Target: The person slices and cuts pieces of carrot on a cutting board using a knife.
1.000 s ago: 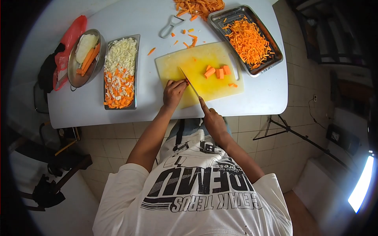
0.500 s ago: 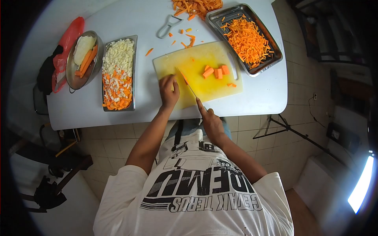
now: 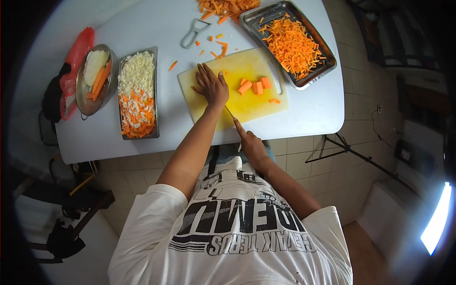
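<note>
My left hand lies over the left part of the yellow cutting board, fingers stretched out and somewhat spread. It covers the far part of the knife blade and whatever is beneath the palm. Low at the board's near edge, my right hand grips the knife by its handle, index finger extended along it. Several thick carrot chunks sit on the right half of the board, with small carrot bits nearer to me.
At the right stands a metal tray of carrot sticks. A peeler and carrot peelings lie beyond the board. To the left are a long pan of chopped vegetables and a metal bowl with whole carrots.
My left hand has moved right and farther up the board, opening from curled fingers to an outstretched hand that now covers much of the blade. My right hand keeps hold of the knife.
</note>
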The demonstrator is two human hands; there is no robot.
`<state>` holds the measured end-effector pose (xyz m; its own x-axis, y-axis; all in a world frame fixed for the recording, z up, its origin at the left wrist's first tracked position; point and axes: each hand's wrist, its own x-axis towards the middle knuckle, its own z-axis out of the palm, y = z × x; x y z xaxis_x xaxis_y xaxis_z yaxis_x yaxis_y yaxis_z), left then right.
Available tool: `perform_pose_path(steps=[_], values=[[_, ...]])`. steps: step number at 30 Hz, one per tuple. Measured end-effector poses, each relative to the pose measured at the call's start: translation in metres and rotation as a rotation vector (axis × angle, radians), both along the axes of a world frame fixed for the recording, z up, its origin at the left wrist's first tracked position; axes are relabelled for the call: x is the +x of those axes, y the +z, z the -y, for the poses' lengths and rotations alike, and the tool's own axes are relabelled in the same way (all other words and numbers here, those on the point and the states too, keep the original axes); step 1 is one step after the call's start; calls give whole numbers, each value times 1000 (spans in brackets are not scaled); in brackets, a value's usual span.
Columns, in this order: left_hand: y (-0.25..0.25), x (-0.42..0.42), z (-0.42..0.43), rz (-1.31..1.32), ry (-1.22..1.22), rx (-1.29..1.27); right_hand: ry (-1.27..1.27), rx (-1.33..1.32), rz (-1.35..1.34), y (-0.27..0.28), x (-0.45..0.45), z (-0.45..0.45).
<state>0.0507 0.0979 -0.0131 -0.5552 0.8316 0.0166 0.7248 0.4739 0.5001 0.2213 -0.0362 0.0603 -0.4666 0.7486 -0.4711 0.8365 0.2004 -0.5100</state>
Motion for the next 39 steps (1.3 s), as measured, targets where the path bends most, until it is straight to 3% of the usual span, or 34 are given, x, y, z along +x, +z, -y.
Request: perform_pose_path(steps=[2, 4, 6, 9, 11, 13, 16, 17, 20, 23, 26, 33, 36, 39], values=[[4, -2, -9, 83, 15, 0, -28, -6, -112, -9, 9, -9], [-9, -26, -7, 136, 99, 170, -5, 46, -87, -3, 13, -15], [-11, -60, 8, 132, 22, 357, 26, 110, -76, 2, 19, -15], [24, -93, 33, 161, -414, 422, 116, 185, 33, 19, 30, -23], [66, -85, 54, -14, -564, 161, 213, 297, 43, 22, 41, -35], [70, -84, 67, -113, -670, -31, 302, 397, 35, 26, 54, -48], [72, -75, 81, -88, -452, 49, 340, 378, 53, 37, 64, -70], [60, -77, 85, -73, -347, 206, 369, 381, 82, 36, 65, -76], [19, -68, 107, 188, 49, 185, 431, 407, 22, 31, 66, -90], [18, -26, 107, 1353, 425, 352, 396, 184, -156, 35, 63, -99], [47, -5, 89, 1517, 370, 263, 384, 67, -281, 27, 63, -102], [8, -8, 85, 1497, 466, 304, 381, 77, -318, 12, 66, -108], [13, -9, 88, 1181, 415, 395, 353, 97, -311, 11, 70, -108], [20, -16, 85, 895, 342, 279, 328, 69, -218, 19, 80, -111]])
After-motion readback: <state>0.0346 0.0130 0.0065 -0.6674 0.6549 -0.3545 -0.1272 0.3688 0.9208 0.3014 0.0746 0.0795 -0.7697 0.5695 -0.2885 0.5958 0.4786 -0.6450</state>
